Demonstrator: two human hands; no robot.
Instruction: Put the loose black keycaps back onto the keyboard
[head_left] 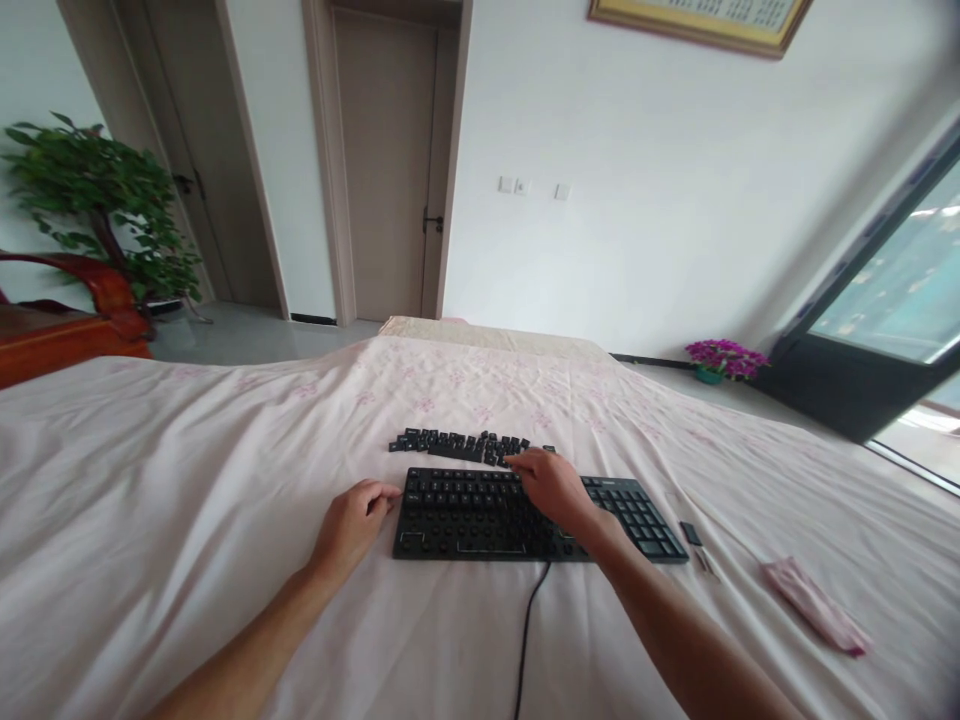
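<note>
A black keyboard (480, 515) lies on a pale pink sheet (225, 480), its cable running toward me. Several loose black keycaps (457, 445) are lined up just behind it. My left hand (352, 525) rests on the sheet at the keyboard's left end, fingers curled and touching its edge. My right hand (551, 485) reaches over the keyboard's upper middle, fingertips pinched at the near edge of the keycap row; what they hold is too small to make out.
A small black piece (690, 533) and thin sticks (705, 562) lie right of the keyboard, and a folded pink cloth (814, 605) farther right. Behind the bed are doors, a potted plant (105, 200), purple flowers (724, 358) and a large window.
</note>
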